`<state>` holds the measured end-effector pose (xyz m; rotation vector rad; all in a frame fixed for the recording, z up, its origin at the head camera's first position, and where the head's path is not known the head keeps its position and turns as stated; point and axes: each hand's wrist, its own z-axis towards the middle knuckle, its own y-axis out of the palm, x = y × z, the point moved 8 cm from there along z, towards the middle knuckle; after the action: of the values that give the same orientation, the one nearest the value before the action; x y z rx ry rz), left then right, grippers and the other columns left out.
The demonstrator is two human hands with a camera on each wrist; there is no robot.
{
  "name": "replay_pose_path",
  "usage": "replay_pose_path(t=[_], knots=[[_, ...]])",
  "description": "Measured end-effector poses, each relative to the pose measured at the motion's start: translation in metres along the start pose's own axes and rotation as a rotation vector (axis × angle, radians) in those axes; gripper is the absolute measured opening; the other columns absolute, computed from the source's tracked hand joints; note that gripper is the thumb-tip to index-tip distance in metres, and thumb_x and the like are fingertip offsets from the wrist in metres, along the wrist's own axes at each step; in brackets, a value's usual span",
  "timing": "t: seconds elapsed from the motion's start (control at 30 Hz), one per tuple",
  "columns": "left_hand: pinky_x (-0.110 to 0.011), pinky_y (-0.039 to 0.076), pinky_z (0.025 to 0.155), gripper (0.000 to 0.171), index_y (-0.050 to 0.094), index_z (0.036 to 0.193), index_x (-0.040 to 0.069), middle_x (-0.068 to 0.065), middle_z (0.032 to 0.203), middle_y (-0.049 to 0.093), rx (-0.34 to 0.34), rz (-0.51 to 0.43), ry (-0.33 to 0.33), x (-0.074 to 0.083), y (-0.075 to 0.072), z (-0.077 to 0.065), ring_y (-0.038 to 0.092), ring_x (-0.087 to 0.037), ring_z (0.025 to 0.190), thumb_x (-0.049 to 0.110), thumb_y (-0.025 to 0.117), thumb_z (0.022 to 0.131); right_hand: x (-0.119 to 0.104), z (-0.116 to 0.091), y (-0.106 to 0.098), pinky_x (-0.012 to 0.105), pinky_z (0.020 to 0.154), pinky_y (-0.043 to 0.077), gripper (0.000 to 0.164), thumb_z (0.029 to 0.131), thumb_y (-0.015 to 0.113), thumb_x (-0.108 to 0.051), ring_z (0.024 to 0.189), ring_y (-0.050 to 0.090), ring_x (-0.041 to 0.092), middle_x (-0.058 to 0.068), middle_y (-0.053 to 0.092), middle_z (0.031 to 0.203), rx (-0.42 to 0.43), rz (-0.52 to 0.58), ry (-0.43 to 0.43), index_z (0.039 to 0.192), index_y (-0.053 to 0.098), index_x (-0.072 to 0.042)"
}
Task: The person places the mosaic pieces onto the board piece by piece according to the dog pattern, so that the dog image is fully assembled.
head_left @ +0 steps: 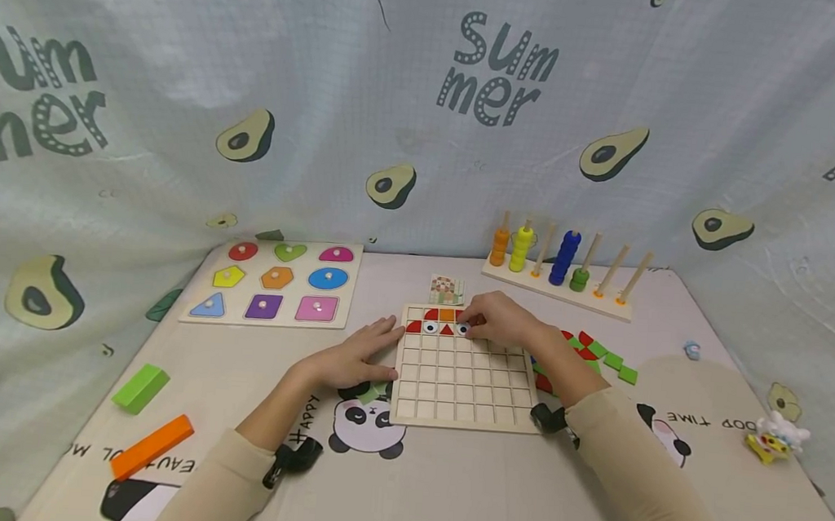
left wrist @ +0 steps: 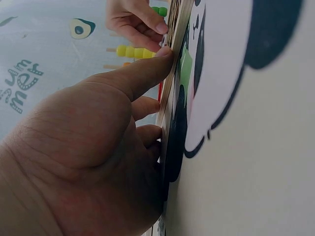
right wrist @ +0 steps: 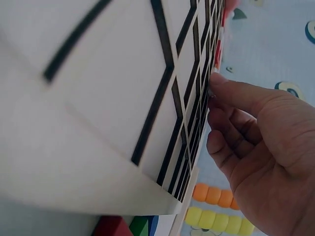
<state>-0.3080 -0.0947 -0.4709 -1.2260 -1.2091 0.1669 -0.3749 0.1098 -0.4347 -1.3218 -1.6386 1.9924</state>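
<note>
A wooden grid board (head_left: 466, 387) lies on the table, its far rows partly filled with small tiles: red ones, an orange tile (head_left: 447, 315) and a white eye tile (head_left: 430, 327). My right hand (head_left: 504, 318) reaches over the board's far part and pinches a second eye tile (head_left: 462, 329) at its cell; the fingers hide part of it. In the right wrist view, the right hand's thumb (right wrist: 236, 91) and fingertips meet at the grid. My left hand (head_left: 354, 356) rests along the board's left edge, thumb (left wrist: 147, 73) against the side, fingers extended.
Behind the board lies a picture card (head_left: 447, 290). Loose green and red tiles (head_left: 612, 360) lie right, partly under the right forearm. A shape puzzle (head_left: 290, 283) and a bead stacker (head_left: 559, 284) stand farther back. Green (head_left: 141, 388) and orange blocks (head_left: 152, 447) lie left, toys (head_left: 775, 436) right.
</note>
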Motion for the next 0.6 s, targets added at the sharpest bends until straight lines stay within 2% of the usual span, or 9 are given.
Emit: replay_pose_path(t=[0.2,0.33,0.47,0.6], knots=[[-0.048,0.005,0.119,0.079,0.022,0.154,0.021,-0.005,0.162,0.005,-0.001,-0.001,-0.004,0.0,0.0,0.0,-0.001,-0.025,0.148,0.046,0.061,0.09,0.001,0.001,0.001,0.026,0.069,0.048,0.023,0.087,0.072,-0.013,0.076,0.054,0.011,-0.006,0.062,0.086,-0.024,-0.016,0.017,0.11,0.074,-0.012],[-0.048,0.005,0.119,0.079,0.021,0.154,0.021,-0.006,0.162,0.005,0.0,-0.003,-0.001,0.0,0.0,0.0,-0.001,-0.025,0.148,0.046,0.062,0.09,-0.002,-0.003,-0.005,0.028,0.07,0.048,0.028,0.087,0.071,-0.014,0.077,0.054,0.012,-0.004,0.062,0.087,-0.008,-0.018,0.02,0.115,0.071,-0.011],[-0.048,0.005,0.119,0.079,0.021,0.154,0.021,-0.005,0.162,0.005,-0.002,-0.007,0.001,0.0,0.0,-0.001,-0.001,-0.025,0.148,0.046,0.061,0.091,0.0,-0.022,-0.028,0.031,0.072,0.05,0.036,0.089,0.069,-0.02,0.084,0.057,0.014,0.0,0.063,0.097,0.076,0.024,0.04,0.124,0.066,-0.012],[-0.05,0.006,0.118,0.079,0.021,0.154,0.021,-0.005,0.162,0.004,-0.001,-0.007,-0.004,-0.001,0.0,-0.001,-0.002,-0.025,0.148,0.047,0.061,0.091,0.019,-0.056,-0.059,0.035,0.076,0.051,0.038,0.091,0.068,-0.026,0.091,0.058,0.017,0.002,0.064,0.109,0.22,0.098,0.088,0.127,0.063,-0.016]])
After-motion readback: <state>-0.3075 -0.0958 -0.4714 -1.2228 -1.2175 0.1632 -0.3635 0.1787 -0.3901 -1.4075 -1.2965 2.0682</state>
